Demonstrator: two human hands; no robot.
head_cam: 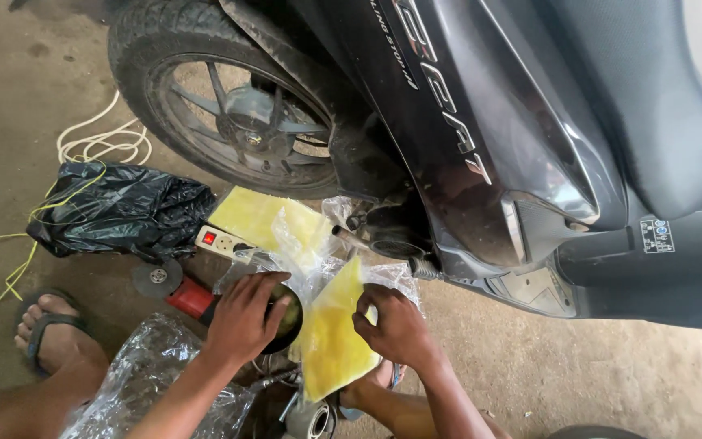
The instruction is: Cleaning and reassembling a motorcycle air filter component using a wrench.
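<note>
Dusty concrete floor (578,382) spreads beneath one dark grey scooter (489,122), its single visible wheel (237,106) at upper left. Two bare hands work low in the frame. The left hand (245,317) curls its fingers (274,284) over the rim of one round black part (290,321) and grips it; a greenish-yellow surface shows inside the part. The right hand (396,325) pinches the edge of one yellow foam sheet (331,341), fingers (367,313) closed on it, the sheet held nearly upright just beside the black part and touching clear plastic wrapping (310,268). A second yellow sheet (257,215) lies flat on the floor by the wheel, partly under that wrapping. One white power strip (217,241) with a red switch rests against it. One angle grinder (176,289), red-bodied with a grey disc, lies near the left wrist. One crumpled black plastic bag (123,207) sits left of it, with yellow and white cords (99,146) looped nearby. One foot in a sandal (50,329) shows at lower left, beside another clear plastic bag (148,374).
</note>
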